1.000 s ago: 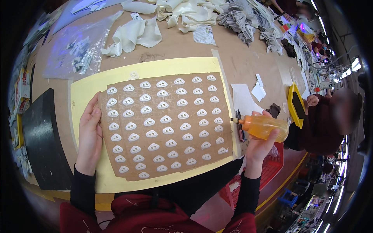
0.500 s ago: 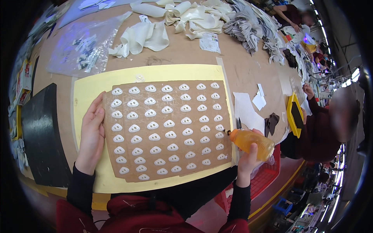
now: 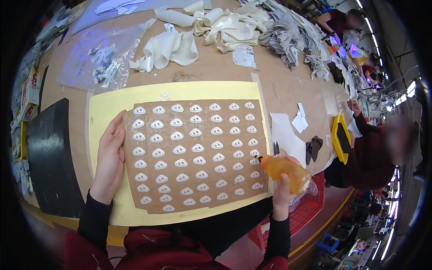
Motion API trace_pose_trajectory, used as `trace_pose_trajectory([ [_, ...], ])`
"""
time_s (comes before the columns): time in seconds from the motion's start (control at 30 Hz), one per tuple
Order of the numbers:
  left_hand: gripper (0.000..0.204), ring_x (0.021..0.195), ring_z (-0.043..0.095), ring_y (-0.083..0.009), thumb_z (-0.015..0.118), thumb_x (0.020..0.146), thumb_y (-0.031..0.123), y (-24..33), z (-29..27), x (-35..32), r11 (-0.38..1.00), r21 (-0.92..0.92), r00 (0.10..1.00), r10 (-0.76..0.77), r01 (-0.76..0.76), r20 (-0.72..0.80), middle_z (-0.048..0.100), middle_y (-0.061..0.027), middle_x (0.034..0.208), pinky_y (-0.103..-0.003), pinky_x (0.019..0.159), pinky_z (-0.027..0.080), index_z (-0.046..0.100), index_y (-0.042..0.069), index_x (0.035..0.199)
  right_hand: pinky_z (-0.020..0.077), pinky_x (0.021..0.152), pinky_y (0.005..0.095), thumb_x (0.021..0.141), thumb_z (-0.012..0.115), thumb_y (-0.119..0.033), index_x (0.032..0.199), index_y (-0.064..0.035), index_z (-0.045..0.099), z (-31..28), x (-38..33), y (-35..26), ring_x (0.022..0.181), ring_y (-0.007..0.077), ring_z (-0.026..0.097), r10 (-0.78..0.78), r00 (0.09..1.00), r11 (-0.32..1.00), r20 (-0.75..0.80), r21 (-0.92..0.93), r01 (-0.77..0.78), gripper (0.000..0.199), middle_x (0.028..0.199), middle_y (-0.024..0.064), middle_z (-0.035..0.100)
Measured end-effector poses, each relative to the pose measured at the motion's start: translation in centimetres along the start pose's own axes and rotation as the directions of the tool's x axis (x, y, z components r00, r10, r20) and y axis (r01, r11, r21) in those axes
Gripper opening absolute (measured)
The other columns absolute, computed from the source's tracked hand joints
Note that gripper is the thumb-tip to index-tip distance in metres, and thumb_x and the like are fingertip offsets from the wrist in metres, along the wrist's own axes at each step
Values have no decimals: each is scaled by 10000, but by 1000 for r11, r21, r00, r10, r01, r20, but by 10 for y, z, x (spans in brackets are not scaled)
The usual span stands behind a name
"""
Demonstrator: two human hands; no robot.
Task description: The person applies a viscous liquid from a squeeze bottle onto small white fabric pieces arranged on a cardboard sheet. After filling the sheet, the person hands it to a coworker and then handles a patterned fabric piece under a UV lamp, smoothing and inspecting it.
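Observation:
My left hand [image 3: 110, 157] grips the left edge of a brown board [image 3: 143, 173], thumb near the top face. Rows of small white rounded-triangle pieces [image 3: 199, 160], each with two holes, lie on the board. My right hand [image 3: 283, 192] is wrapped round a clear squeeze bottle [image 3: 288, 174] of amber liquid with an orange cap. The bottle lies tilted nearly flat, its dark nozzle tip over the right-hand column of pieces. I cannot tell whether the tip touches one. A yellow sheet [image 3: 108, 207] lies under the board, with a loose white piece [image 3: 165, 96] beyond it.
Cream material [image 3: 168, 47] and grey stacked pieces [image 3: 285, 40] lie at the back. A clear bag [image 3: 105, 58] is far left, above a black panel [image 3: 54, 155]. A red basket [image 3: 310, 204] stands below right. A co-worker [image 3: 378, 153] sits at the right near a yellow frame [image 3: 340, 137].
The bottle in my right hand has moved slightly left, bringing its nozzle over the board's right column. The whole view has shifted a little; my left hand keeps its hold on the board.

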State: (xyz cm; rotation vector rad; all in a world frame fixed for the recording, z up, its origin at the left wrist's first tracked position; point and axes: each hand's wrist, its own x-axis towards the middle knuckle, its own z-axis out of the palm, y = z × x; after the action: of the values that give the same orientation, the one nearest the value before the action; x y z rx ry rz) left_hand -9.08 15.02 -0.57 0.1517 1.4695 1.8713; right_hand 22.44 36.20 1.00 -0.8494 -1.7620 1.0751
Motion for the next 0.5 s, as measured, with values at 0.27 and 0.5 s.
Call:
trace_pose_trajectory([
  [0.27, 440, 1289, 461, -158, 371, 1025, 108, 1, 1, 0, 1000, -9, 1000, -14, 14, 1, 451, -129, 1418, -294, 1074, 380, 321, -17, 1444, 519, 880, 334, 787, 805, -293, 1201, 50, 545, 4, 4, -3, 1024, 237, 631, 41, 994, 997, 102, 68, -48, 597, 1145, 167, 630],
  [0.5, 439, 1293, 455, -157, 367, 1027, 107, 2, 2, -1, 1000, -11, 1000, -10, 10, 10, 446, -131, 1422, -292, 1076, 377, 321, -14, 1447, 537, 822, 316, 757, 829, -191, 1122, 80, 607, 8, 22, -8, 912, 212, 671, -84, 978, 994, 189, -58, 96, 506, 1045, 161, 677],
])
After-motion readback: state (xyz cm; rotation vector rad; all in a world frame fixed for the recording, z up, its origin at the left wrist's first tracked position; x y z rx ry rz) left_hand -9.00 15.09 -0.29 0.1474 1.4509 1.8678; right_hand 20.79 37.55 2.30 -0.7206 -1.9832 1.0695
